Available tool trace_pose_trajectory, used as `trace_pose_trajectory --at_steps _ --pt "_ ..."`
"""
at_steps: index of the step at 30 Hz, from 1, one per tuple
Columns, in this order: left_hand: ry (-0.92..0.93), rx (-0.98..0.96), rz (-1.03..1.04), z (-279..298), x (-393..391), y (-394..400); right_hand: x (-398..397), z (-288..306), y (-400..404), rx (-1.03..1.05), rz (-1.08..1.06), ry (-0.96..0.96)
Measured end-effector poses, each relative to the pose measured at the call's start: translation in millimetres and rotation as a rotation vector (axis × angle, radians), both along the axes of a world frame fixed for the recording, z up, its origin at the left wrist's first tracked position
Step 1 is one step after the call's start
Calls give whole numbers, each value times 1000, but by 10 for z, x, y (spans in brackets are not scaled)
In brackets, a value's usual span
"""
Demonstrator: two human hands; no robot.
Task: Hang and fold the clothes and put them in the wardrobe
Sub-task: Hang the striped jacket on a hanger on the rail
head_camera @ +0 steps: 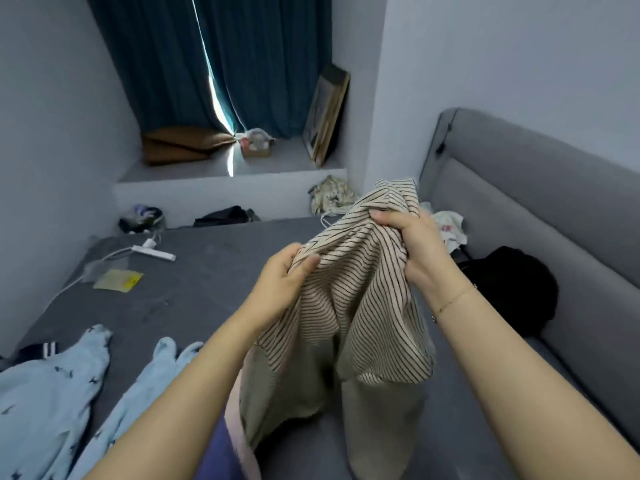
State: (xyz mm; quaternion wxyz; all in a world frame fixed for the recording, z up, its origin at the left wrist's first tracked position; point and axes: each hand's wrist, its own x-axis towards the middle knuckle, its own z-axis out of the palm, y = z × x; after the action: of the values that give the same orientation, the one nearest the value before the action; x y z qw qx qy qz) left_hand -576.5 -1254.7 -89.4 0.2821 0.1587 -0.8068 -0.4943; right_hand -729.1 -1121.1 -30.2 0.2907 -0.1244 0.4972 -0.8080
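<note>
cream striped garment, bunched, held up over the bed in our left hand and right hand, both gripping it; sorting-out step, we judge; next: find its edges to fold.

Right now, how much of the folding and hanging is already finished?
Nothing looks done: no folded pile or hanger shows. In hand: the left hand and right hand grip the striped garment, still bunched. Left: it, the light blue clothes, the black garment and the floral piece. No wardrobe is in view.
</note>
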Motion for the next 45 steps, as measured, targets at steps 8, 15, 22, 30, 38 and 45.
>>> trace_pose_trajectory --at_steps 8,15,22,30,38,45 --pt "83 -102 -102 1137 -335 292 -302 566 496 -35 -104 230" --pt "-222 89 -217 -586 -311 943 -442 -1099 1268 410 -138 217" --pt "-736 239 -492 -2619 -125 2025 -187 -3191 2168 1001 -248 -38" --pt "-825 305 -169 -3840 -217 1914 116 -4355 2445 1089 71 24" --pt "-984 624 -17 -4997 -803 2007 215 -5295 2347 921 -22 -469" --pt "-822 511 -475 -5015 -756 2720 -168 -5545 2524 748 -163 -437"
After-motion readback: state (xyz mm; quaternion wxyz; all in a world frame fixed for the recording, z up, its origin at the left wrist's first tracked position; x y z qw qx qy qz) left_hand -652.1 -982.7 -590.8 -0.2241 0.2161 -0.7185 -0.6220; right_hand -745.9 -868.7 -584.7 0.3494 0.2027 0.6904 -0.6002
